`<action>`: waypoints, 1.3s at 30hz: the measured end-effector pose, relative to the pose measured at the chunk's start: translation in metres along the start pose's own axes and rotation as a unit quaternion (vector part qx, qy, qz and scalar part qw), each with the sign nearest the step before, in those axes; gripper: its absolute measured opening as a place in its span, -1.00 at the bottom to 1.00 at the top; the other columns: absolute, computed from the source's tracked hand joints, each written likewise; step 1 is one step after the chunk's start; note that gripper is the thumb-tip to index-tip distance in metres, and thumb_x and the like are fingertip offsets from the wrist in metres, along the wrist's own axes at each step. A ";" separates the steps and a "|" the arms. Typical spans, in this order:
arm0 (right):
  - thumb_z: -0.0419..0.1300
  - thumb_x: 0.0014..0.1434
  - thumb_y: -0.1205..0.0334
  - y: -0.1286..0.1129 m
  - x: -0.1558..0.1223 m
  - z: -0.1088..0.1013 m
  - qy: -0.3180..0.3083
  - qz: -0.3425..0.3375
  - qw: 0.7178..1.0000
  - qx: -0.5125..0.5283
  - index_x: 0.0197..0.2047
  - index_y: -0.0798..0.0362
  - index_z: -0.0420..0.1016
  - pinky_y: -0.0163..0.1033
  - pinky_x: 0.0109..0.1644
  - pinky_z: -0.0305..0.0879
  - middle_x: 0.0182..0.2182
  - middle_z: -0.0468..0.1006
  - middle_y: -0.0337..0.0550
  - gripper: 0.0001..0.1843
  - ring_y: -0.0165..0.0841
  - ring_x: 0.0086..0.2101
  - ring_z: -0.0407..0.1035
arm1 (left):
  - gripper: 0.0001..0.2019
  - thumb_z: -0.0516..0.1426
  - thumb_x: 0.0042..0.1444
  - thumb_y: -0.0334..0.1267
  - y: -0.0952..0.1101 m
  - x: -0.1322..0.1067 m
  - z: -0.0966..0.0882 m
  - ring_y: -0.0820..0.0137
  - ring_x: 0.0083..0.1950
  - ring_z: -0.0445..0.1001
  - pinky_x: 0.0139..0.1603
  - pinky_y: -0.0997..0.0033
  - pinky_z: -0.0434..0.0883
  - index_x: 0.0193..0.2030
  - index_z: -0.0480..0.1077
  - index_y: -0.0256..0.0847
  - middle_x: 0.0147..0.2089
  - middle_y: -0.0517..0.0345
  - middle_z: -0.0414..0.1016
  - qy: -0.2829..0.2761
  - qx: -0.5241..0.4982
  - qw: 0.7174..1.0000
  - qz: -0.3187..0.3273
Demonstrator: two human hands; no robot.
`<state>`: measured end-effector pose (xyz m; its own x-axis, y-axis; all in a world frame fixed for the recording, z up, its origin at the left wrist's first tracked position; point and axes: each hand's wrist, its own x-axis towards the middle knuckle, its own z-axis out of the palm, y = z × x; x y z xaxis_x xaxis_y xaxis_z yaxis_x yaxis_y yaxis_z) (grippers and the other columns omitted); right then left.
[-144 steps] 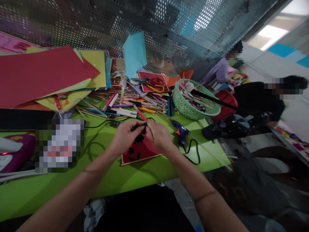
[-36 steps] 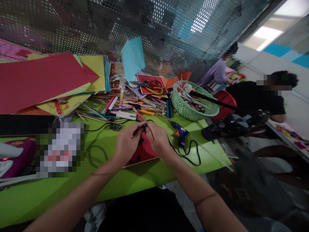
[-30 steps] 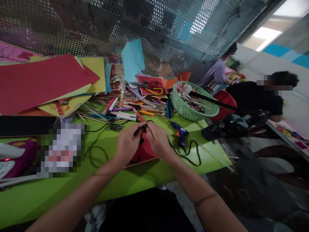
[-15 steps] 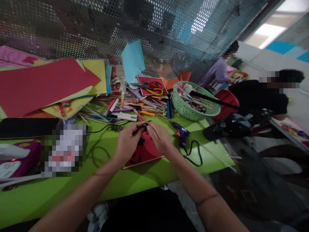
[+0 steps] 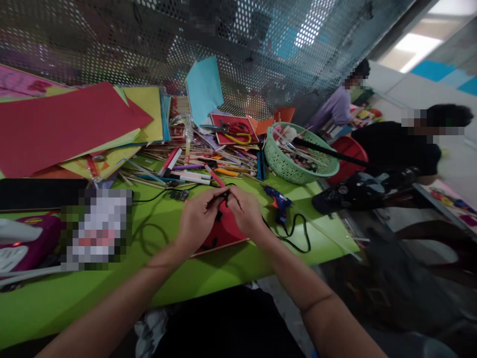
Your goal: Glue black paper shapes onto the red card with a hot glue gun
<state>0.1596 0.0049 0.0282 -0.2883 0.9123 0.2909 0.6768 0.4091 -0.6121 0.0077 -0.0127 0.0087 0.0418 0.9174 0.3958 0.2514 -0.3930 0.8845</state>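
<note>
Fingertips of my left hand (image 5: pixel 199 214) and my right hand (image 5: pixel 244 209) meet in a pinch on a small dark piece (image 5: pixel 225 195), too small and covered to name. Both hands are held over a red panel (image 5: pixel 223 231) with black shapes on it and a pale edge, which lies on the green table (image 5: pixel 179 283). Right of my right hand rests a blue glue gun (image 5: pixel 279 204) with an orange trigger and a black cord. Just beyond my fingers lies a pink-red stick or pen (image 5: pixel 215 176).
Sticks and markers (image 5: pixel 190 175) are heaped behind my hands, with scissors (image 5: pixel 238 133) on top. A green basket (image 5: pixel 286 166) stands back right. Coloured paper (image 5: pixel 74 124) and a dark phone-like slab (image 5: pixel 40 194) lie left. Two people (image 5: pixel 395 149) sit at the right.
The view has shifted slightly. Both hands stay together at the small dark piece, with the fingers turned a little and the piece more covered.
</note>
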 end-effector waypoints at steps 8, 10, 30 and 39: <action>-0.11 0.42 0.06 -0.002 0.003 -0.008 -0.049 -0.023 0.998 0.038 -0.39 -0.01 0.26 -0.23 -0.36 0.07 -0.49 0.37 -0.24 -0.63 -0.37 -0.46 0.24 | -0.70 0.18 0.19 -0.20 0.004 0.010 -0.002 0.33 -0.08 0.58 0.02 0.36 0.47 0.01 0.55 -0.24 -0.07 0.06 0.66 0.005 -0.178 0.977 -0.119; -0.10 0.42 0.06 -0.002 0.003 -0.008 -0.047 -0.024 0.999 0.011 -0.40 -0.01 0.22 -0.23 -0.38 0.04 -0.50 0.36 -0.25 -0.63 -0.37 -0.48 0.21 | -0.71 0.18 0.19 -0.21 0.004 0.010 -0.002 0.33 -0.08 0.58 0.02 0.36 0.47 0.01 0.55 -0.23 -0.07 0.06 0.66 0.003 -0.169 0.979 -0.115; -0.09 0.40 0.12 0.001 0.005 -0.006 -0.053 -0.021 0.998 0.039 -0.41 0.00 0.27 -0.26 -0.35 0.04 -0.52 0.36 -0.27 -0.66 -0.39 -0.47 0.23 | -0.70 0.20 0.15 -0.20 -0.002 0.014 -0.004 0.30 -0.11 0.57 0.01 0.32 0.45 -0.01 0.56 -0.25 -0.09 0.05 0.65 -0.020 -0.207 0.965 -0.162; -0.09 0.40 0.12 0.000 -0.001 -0.006 -0.040 -0.058 0.992 -0.100 -0.38 -0.01 0.27 -0.21 -0.38 0.04 -0.49 0.42 -0.18 -0.68 -0.31 -0.47 0.25 | -0.76 0.12 0.21 -0.35 -0.002 0.009 -0.003 0.31 -0.04 0.57 0.08 0.31 0.43 -0.05 0.57 -0.15 -0.06 0.09 0.65 -0.010 -0.067 0.995 -0.073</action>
<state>0.1645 0.0046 0.0324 -0.4206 0.8608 0.2865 0.7539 0.5073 -0.4174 0.0043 -0.0041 0.0109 0.0340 0.9660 0.2561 0.1247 -0.2584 0.9580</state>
